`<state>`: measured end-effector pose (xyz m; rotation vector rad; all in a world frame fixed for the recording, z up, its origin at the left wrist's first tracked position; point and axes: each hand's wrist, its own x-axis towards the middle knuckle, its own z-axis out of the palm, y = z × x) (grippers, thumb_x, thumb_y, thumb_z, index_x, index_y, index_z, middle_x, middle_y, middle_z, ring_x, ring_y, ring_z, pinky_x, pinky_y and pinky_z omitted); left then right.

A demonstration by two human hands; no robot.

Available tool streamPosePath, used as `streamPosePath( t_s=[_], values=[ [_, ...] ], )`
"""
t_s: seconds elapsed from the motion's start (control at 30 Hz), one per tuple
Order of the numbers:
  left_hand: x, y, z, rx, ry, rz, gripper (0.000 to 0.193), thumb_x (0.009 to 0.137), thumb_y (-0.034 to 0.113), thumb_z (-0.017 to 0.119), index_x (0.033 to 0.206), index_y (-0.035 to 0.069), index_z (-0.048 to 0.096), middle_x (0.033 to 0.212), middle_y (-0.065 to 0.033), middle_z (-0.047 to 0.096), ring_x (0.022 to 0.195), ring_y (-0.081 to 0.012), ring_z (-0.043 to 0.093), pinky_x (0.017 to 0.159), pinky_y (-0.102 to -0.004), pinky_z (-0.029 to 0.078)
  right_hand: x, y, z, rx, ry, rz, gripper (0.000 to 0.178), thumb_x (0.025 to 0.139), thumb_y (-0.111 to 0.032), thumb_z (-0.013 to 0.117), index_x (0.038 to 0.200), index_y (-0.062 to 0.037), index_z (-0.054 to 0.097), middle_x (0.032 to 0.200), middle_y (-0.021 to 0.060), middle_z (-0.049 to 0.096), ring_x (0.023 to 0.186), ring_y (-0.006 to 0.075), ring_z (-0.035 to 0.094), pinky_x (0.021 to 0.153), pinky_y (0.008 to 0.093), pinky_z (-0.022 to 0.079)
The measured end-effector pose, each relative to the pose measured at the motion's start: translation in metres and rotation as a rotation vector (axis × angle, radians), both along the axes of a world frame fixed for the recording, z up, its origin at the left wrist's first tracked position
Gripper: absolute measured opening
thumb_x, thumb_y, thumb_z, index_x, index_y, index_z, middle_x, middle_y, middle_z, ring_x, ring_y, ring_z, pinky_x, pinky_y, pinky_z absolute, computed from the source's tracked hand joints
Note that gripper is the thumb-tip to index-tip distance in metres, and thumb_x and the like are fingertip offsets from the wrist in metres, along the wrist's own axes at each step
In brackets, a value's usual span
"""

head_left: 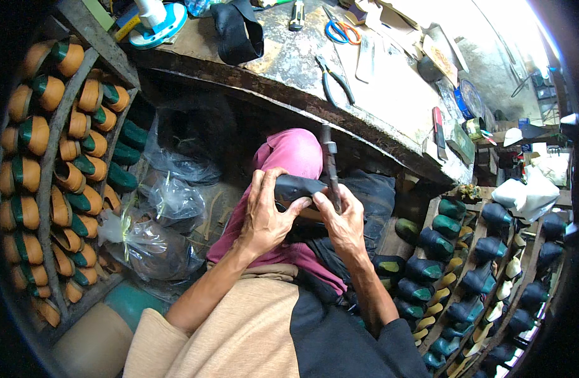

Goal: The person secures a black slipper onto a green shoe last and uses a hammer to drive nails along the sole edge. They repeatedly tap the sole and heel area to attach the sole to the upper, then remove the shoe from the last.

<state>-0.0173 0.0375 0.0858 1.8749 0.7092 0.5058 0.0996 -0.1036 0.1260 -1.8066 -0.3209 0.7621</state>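
Over my lap, my left hand (266, 211) is closed round a dark, curved leather shoe piece (296, 187), fingers over its far side and thumb at its near edge. My right hand (343, 217) has its thumb pressed to the same piece, thumb tips close together. A slim dark metal tool (330, 157) stands upright from between the right fingers; its working end is hidden, so its exact kind is unclear. Below the hands, a tan edge shows under the dark leather. My knee in pink cloth (292, 151) is just beyond.
A worn workbench (283, 75) runs across the top, holding pliers (335, 82), scissors (343, 33), a utility knife (297, 16) and a black band (238, 31). Racks of orange-and-green shoes (28, 173) stand left, dark shoes (478, 280) right. Plastic bags (151, 242) lie beside my leg.
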Motion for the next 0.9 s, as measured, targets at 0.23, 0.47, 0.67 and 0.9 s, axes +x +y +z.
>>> streamPosePath(
  t_s=[0.23,0.47,0.67,0.9],
  values=[
    [-0.001,0.003,-0.004,0.074,-0.036,-0.004,0.067,0.089,0.029,0.098,0.138,0.004,0.059,0.117,-0.0175,0.059,0.107,-0.0371,0.065,0.094,-0.0487,0.055,-0.033,-0.043,0.028,0.334,-0.007,-0.039,0.02,0.106,-0.004,0.072,0.121,0.0019,0.06,0.1,0.0113,0.072,0.086,0.019,0.076,0.08,0.0333,0.063],
    [-0.001,0.003,-0.001,0.096,-0.015,-0.013,0.064,0.088,0.029,0.099,0.135,0.004,0.062,0.118,-0.0155,0.062,0.106,-0.0329,0.067,0.094,-0.0452,0.055,-0.073,-0.058,0.023,0.089,-0.004,0.003,0.014,0.116,-0.01,0.063,0.108,0.0005,0.059,0.074,0.0074,0.071,0.063,0.0151,0.071,0.057,0.0312,0.054],
    [-0.001,0.003,-0.006,0.113,-0.03,-0.025,0.062,0.089,0.028,0.098,0.134,0.004,0.062,0.118,-0.0157,0.064,0.106,-0.0338,0.068,0.095,-0.0452,0.055,-0.076,-0.029,0.03,0.165,-0.399,0.021,0.011,0.114,-0.006,0.062,0.107,0.0015,0.058,0.068,0.0082,0.062,0.054,0.0183,0.063,0.053,0.037,0.049],
    [-0.003,0.005,-0.005,0.111,-0.022,-0.038,0.064,0.089,0.03,0.099,0.135,0.004,0.062,0.118,-0.016,0.064,0.108,-0.0324,0.067,0.097,-0.0445,0.055,-0.074,-0.036,0.052,0.122,-0.45,0.056,0.012,0.105,0.003,0.068,0.114,0.007,0.06,0.076,0.0184,0.062,0.061,0.0324,0.065,0.059,0.0432,0.051]
  ],
)
